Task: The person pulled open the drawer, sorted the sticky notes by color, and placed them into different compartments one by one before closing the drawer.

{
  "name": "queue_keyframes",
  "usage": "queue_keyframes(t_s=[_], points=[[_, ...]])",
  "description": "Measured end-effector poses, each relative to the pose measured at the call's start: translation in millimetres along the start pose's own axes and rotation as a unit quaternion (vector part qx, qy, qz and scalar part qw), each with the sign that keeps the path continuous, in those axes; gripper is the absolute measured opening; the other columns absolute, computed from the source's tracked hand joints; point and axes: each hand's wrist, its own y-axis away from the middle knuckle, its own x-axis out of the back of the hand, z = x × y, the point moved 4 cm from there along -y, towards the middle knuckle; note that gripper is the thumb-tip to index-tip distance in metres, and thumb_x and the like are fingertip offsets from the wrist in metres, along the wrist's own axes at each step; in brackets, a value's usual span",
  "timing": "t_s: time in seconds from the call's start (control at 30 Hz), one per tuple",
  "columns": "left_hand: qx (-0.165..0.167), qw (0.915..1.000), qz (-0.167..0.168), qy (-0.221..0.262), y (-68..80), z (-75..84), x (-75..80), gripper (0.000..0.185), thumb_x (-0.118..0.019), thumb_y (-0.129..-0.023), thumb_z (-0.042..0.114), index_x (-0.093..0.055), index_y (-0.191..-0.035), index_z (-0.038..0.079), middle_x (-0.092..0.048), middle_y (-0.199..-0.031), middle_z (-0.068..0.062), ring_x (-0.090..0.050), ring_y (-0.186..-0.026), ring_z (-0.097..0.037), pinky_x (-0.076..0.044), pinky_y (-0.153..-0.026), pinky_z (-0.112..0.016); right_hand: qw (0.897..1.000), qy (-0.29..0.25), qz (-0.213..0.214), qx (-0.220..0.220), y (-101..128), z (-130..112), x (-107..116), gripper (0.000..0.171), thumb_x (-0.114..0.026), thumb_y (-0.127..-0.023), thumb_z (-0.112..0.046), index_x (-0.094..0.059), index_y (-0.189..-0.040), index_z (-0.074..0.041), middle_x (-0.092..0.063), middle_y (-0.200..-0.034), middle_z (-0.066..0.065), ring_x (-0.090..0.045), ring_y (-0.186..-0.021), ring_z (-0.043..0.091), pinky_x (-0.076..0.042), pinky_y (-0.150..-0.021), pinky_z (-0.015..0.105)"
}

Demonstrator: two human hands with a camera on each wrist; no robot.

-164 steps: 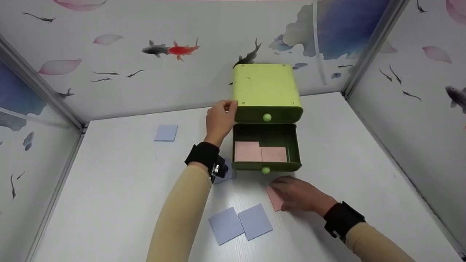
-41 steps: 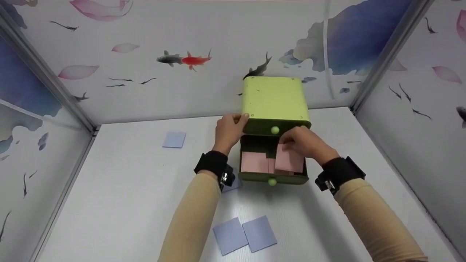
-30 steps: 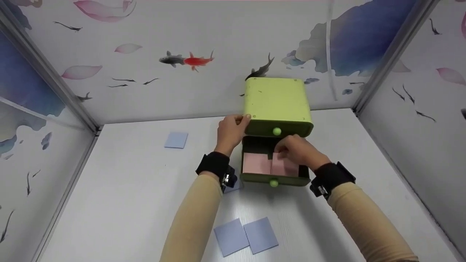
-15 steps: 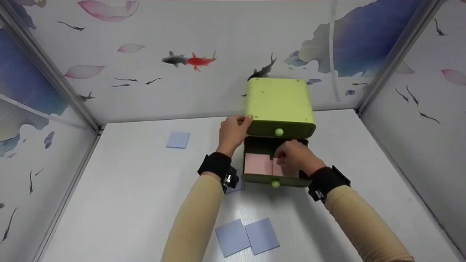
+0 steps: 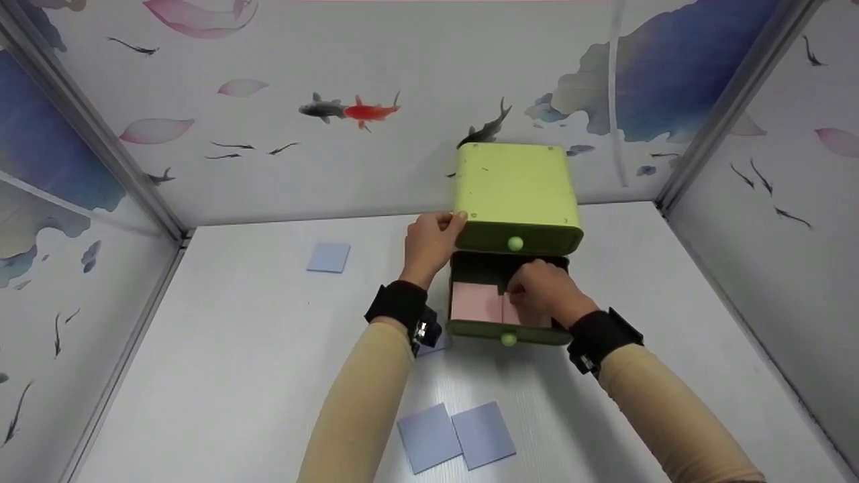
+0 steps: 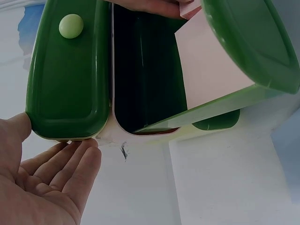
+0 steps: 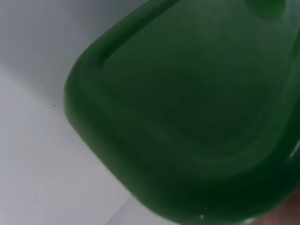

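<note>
A lime-green two-drawer box (image 5: 515,184) stands near the back wall, its lower drawer (image 5: 470,329) pulled out. My left hand (image 5: 427,245) steadies the box's left side; in the left wrist view its straight fingers (image 6: 84,171) touch the side and the thumb is at the top edge. Inside the drawer, my right hand (image 5: 545,288) pinches the upper edge of a pink square tile (image 5: 527,315), lying at the right over other pink pieces. Another pink tile (image 5: 475,303) lies beside it at the left. The drawer's green front (image 7: 187,108) hides the fingers in the right wrist view.
Two blue square tiles (image 5: 429,438) (image 5: 483,435) lie side by side on the white table (image 5: 255,376) in front. One blue tile (image 5: 329,257) lies at the back left, another (image 5: 435,345) partly under my left wrist. Printed walls enclose the table.
My right hand has picked a pink tile off the table, carried it over the drawer front and lowered it into the drawer's right half. My left hand has stayed at the box's side.
</note>
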Motion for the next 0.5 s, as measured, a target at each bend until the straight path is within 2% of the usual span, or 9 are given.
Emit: queue_keyframes(t_s=[0.17,0.33,0.5], points=[[-0.005,1.0000,0.000,-0.002,0.1,1.2,0.5,0.047,-0.055,-0.098,0.043,-0.065,-0.127,0.007,-0.072,-0.114,-0.008,-0.069,-0.097,-0.019,-0.054,-0.089,-0.034,1.000,-0.024,0.007,0.007,4.2,1.6,6.3,0.013,-0.073,-0.085,-0.012,-0.079,-0.096,-0.013,-0.076,-0.095,0.005,-0.071,-0.087,0.021,-0.057,-0.078,0.042],[-0.012,0.9999,-0.004,-0.005,0.3,0.8,0.9,0.048,-0.054,-0.098,0.042,-0.064,-0.127,0.006,-0.071,-0.118,-0.010,-0.067,-0.106,-0.022,-0.052,-0.094,-0.037,0.998,-0.041,0.031,0.030,14.0,-1.6,20.9,0.011,-0.070,-0.088,-0.011,-0.079,-0.096,-0.010,-0.076,-0.094,0.005,-0.070,-0.083,0.020,-0.056,-0.074,0.041],[-0.012,0.9999,0.001,-0.010,-0.9,1.1,-0.3,0.047,-0.055,-0.098,0.042,-0.065,-0.126,0.006,-0.071,-0.116,-0.009,-0.068,-0.104,-0.021,-0.053,-0.092,-0.036,0.996,-0.059,0.056,0.043,25.7,-6.4,36.5,0.012,-0.070,-0.089,-0.014,-0.078,-0.096,-0.008,-0.076,-0.092,0.004,-0.069,-0.081,0.017,-0.056,-0.072,0.040]])
